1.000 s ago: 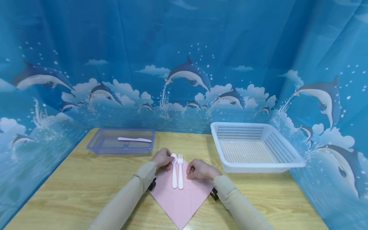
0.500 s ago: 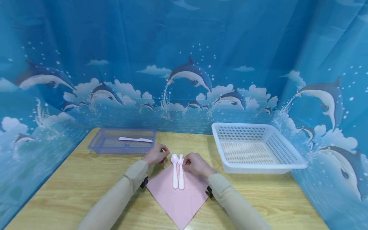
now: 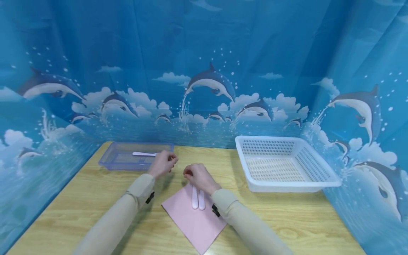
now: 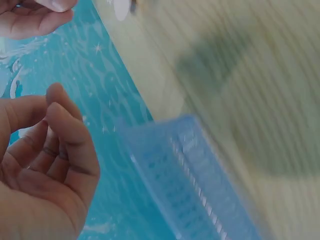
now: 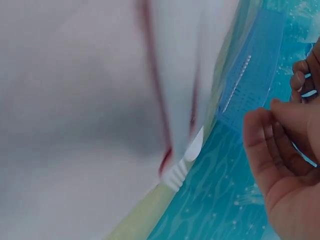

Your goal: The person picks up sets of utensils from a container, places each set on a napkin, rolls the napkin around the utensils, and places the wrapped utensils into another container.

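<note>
My left hand (image 3: 163,163) hovers by the right end of the purple basket (image 3: 127,167), its fingers loosely bent around nothing. A light plastic knife (image 3: 143,154) lies in that basket, its right part hidden behind the hand. Just right of it, my right hand (image 3: 200,177) hangs over the top of a pink napkin (image 3: 197,226), also holding nothing. On the napkin lie a white spoon (image 3: 194,198) and fork (image 3: 201,201) side by side. The right hand hides their heads in the head view; the right wrist view shows the fork tines (image 5: 176,176) and spoon bowl (image 5: 195,146).
A larger white perforated basket (image 3: 288,185) stands at the back right of the wooden table (image 3: 287,219). Behind and beside the table hangs a blue curtain (image 3: 159,35) printed with dolphins.
My left hand has left the spoon and moved up and left to the purple basket. The right hand has shifted left, from beside the fork to above both utensils. Spoon and fork stay put.
</note>
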